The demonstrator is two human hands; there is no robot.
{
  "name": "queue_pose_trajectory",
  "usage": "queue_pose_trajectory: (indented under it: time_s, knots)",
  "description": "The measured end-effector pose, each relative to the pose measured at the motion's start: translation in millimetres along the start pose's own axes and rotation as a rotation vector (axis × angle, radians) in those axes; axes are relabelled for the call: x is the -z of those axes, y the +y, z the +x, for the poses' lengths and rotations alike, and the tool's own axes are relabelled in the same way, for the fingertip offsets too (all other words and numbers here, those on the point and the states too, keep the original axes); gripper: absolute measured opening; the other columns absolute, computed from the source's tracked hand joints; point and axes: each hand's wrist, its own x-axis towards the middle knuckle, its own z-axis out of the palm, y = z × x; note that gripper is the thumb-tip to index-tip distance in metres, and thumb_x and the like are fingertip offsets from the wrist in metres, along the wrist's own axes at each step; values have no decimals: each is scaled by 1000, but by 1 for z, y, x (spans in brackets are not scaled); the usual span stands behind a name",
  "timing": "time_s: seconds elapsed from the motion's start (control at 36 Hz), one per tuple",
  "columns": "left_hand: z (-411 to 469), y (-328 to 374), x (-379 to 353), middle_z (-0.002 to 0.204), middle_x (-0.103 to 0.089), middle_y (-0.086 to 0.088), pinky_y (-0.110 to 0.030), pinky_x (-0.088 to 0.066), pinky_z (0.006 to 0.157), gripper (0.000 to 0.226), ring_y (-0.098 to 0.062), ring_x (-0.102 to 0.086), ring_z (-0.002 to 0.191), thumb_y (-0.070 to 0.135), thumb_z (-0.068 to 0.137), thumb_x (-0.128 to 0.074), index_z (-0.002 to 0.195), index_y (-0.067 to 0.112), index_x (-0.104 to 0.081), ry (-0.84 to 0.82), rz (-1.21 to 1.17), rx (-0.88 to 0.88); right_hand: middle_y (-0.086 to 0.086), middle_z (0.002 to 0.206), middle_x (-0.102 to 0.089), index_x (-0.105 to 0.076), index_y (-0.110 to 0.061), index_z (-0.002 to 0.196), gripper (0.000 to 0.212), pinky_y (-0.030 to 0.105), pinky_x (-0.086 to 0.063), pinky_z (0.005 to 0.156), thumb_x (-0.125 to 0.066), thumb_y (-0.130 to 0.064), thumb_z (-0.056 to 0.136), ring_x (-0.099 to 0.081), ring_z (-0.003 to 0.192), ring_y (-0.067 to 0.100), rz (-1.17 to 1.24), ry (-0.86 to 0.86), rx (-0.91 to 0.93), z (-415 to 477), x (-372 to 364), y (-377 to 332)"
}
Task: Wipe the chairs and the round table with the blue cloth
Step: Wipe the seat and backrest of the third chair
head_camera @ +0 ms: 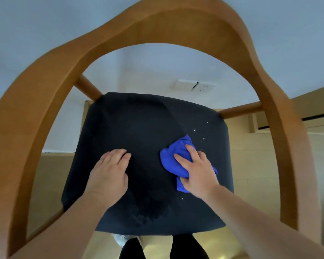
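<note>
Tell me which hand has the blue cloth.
The right hand: it presses the bunched blue cloth on the dark seat. The left hand lies flat and bare on the seat.

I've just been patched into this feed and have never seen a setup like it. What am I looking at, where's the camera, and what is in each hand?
There is no machine here: a person works with bare hands, and the one picture comes from a wide-angle camera on their head, looking down. That bends the wooden chair frame into an arch. Below it lies the dark seat cushion, with pale specks near its right side. The right hand presses the blue cloth onto the cushion. The left hand lies flat on the cushion, holding nothing.
</note>
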Motion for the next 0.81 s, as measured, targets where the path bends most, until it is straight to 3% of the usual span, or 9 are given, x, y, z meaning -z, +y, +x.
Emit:
queue_pose_trajectory:
  time_s: [0.11,0.25,0.39,0.56,0.67,0.81]
  knots:
    - [3,3,2,136,-48,-6,-38,-27,112,50,-22,-40,129,14,83,-56,132,10,-50,1,-10,-4,8,153,-30,-50,-33,137,65,46,-42,98,-68,-29,75,-43,113,35,31,-48,-6,-13,5,7]
    - [6,4,4,131,-52,-7,-42,-32,109,48,-24,-44,125,11,81,-57,129,9,-53,56,-63,20,18,139,-48,-64,-20,124,66,50,-50,85,-79,-15,59,-53,96,46,137,165,83,20,44,0]
    - [11,3,5,130,-54,-8,-43,-34,107,48,-25,-46,124,9,80,-58,127,8,-54,88,-87,10,6,153,-29,-52,-33,135,63,42,-41,99,-70,-27,75,-44,119,40,108,167,87,106,88,-10]
    - [12,3,0,135,-49,-6,-39,-26,112,50,-23,-40,129,11,81,-56,131,10,-50,57,-54,0,6,157,-17,-41,-37,141,64,42,-39,102,-64,-31,82,-40,124,40,-52,66,109,186,103,-17]
    - [13,5,-4,137,-48,-5,-39,-24,113,51,-22,-38,130,11,82,-55,133,10,-49,50,-63,-4,2,156,-18,-39,-39,141,60,41,-41,98,-60,-32,85,-42,121,37,-43,-17,51,189,88,-9]
    - [17,7,-3,139,-45,-3,-38,-22,114,51,-20,-36,131,13,84,-53,135,12,-46,38,-51,-15,5,156,-17,-39,-39,140,62,44,-42,96,-60,-32,82,-40,118,40,-71,27,9,155,73,10]
